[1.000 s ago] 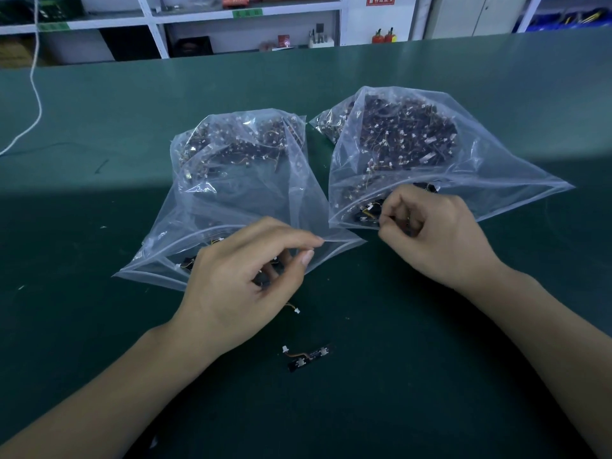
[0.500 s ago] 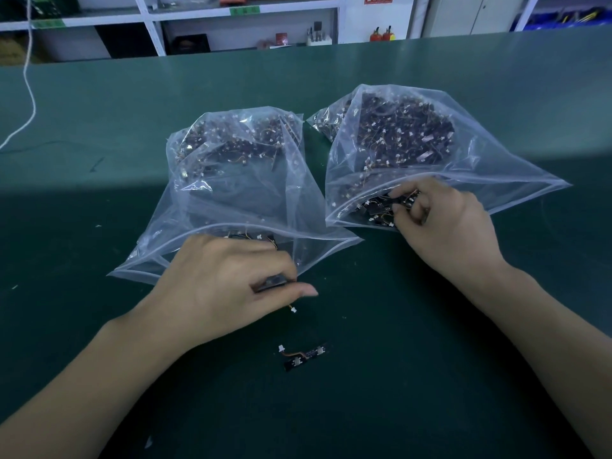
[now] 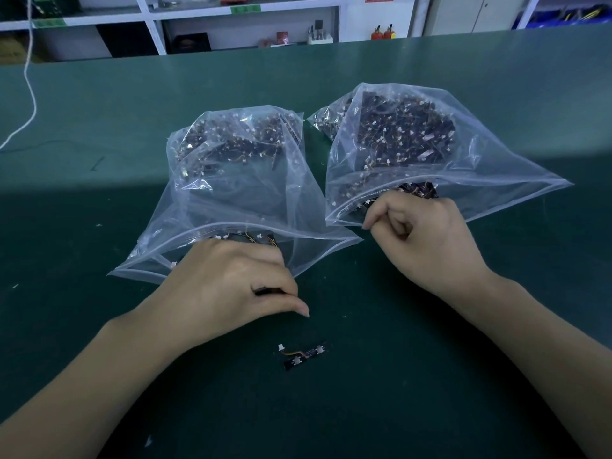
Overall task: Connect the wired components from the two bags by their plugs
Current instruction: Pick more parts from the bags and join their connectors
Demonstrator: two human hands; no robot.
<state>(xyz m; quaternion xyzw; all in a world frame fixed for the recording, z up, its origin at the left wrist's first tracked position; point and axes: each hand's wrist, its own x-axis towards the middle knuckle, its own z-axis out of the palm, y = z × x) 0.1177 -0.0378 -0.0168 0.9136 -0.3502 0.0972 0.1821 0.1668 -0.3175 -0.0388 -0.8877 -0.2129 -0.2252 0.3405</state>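
Observation:
Two clear plastic bags lie side by side on the green table, each full of small dark wired components. My left hand (image 3: 231,286) lies at the mouth of the left bag (image 3: 251,193), fingers curled round a small dark component that shows between thumb and forefinger. My right hand (image 3: 420,236) sits at the mouth of the right bag (image 3: 480,173), fingers curled and reaching into the opening among dark parts; what it holds is hidden. A joined pair of small boards with a short orange wire and white plug (image 3: 303,354) lies on the table in front of my left hand.
The green table (image 3: 430,376) stretches far back to white shelving (image 3: 155,31) with boxes and small items. A white cable (image 3: 29,94) hangs down at the far left. Small white specks dot the mat.
My left hand has lowered, its thumb and forefinger closed on a dark component at the left bag's mouth. My right hand has pushed deeper into the right bag's opening.

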